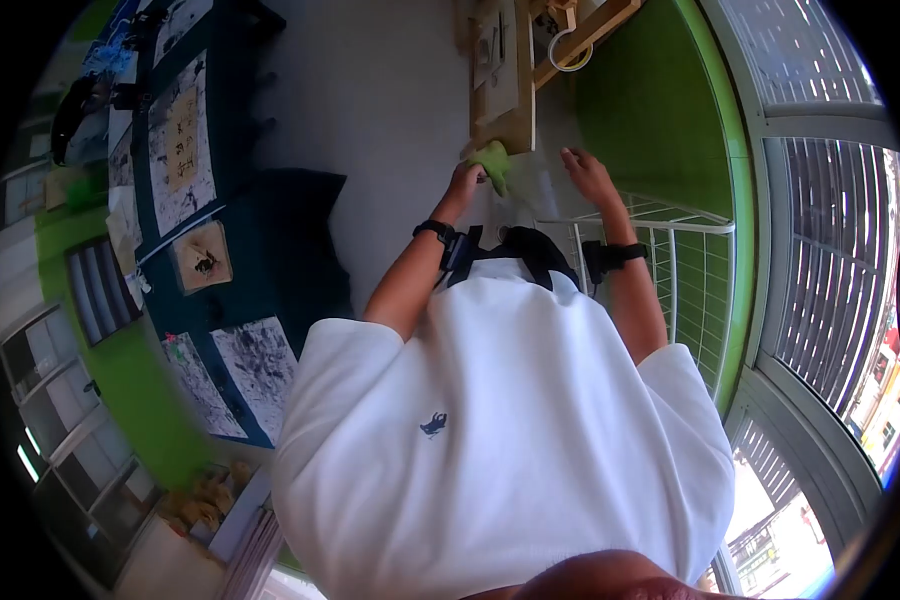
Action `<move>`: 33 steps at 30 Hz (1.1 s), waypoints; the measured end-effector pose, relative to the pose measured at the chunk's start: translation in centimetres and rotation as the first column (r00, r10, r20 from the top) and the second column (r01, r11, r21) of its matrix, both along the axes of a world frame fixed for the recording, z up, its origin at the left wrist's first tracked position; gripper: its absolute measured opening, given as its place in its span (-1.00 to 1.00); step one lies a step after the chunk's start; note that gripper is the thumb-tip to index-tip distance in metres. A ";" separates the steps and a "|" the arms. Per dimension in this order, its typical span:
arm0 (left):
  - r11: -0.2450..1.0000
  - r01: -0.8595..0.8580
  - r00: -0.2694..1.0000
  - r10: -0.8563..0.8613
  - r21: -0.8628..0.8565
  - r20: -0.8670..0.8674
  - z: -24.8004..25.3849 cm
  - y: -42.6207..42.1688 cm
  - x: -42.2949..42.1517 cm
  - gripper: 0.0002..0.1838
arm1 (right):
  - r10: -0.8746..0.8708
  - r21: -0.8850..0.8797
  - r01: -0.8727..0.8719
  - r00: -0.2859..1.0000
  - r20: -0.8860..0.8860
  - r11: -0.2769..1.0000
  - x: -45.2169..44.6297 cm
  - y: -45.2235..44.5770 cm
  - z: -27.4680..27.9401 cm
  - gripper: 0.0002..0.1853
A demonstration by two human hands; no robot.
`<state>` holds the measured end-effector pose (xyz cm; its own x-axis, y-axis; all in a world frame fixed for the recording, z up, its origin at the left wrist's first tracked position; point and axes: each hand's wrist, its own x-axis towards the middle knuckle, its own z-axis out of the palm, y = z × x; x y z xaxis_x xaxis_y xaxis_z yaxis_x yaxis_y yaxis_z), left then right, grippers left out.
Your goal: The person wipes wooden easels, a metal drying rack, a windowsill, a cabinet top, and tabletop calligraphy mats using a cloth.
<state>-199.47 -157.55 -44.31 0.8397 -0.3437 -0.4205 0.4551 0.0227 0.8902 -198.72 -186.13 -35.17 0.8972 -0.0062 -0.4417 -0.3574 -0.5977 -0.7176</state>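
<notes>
My left hand (462, 186) is closed around a bunched green cloth (494, 166). The cloth touches or lies very near the end of a wooden bench-like piece (515, 134) at the top centre. My right hand (592, 180) is raised to the right of that end, over a white wire rack (700, 226). Its fingers are partly bent and apart, with nothing seen in them.
A table with a dark teal cover (280, 235) stands on the left, bearing ink-marked sheets (182, 190). A ring-shaped roll (570, 56) hangs near wooden bars at the top. A green wall (660, 110) and windows (820, 250) bound the right side.
</notes>
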 end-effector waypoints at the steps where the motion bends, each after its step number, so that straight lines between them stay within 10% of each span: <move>1: 0.996 -0.091 0.996 0.091 -0.004 -0.002 0.6 -0.4 0.3 -0.63 | -0.026 -0.006 0.025 1.000 -0.019 1.000 0.8 0.2 -0.6 -0.43; 4: 0.938 0.125 0.992 -0.107 0.324 -0.074 3.3 -1.6 1.1 -0.62 | -0.011 -0.015 0.010 0.998 -0.060 1.000 3.0 1.7 -1.0 -0.40; 14: 0.933 -0.297 0.954 0.284 0.204 0.092 -5.5 -8.6 3.6 -0.65 | -0.230 0.370 0.200 0.972 0.040 0.907 6.3 5.3 -3.4 -0.49; 18: 0.882 -0.347 0.936 0.306 0.319 0.172 -3.3 -8.2 5.1 -0.66 | -0.134 0.190 0.119 0.988 0.069 0.975 7.1 5.8 -2.8 -0.48; 22: 0.825 -0.497 0.865 0.447 0.269 0.229 -12.7 -9.0 5.2 -0.63 | -0.090 0.178 0.079 0.994 0.054 0.981 7.0 5.6 -3.8 -0.50; 27: 0.994 -0.060 0.998 0.062 0.088 -0.021 -7.7 -6.4 8.2 -0.42 | -0.130 0.211 0.120 0.991 0.034 0.970 7.0 5.5 -3.5 -0.54; 33: 0.944 0.132 0.991 -0.129 0.301 -0.028 -3.5 -6.2 7.6 -0.31 | -0.037 0.126 0.035 0.999 0.010 0.991 7.2 5.6 -2.3 -0.53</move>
<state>-191.88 -163.74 -47.81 0.7922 -0.3062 -0.5279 0.4429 -0.3065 0.8425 -191.50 -180.51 -37.48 0.9027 0.0165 -0.4299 -0.3676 -0.4896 -0.7907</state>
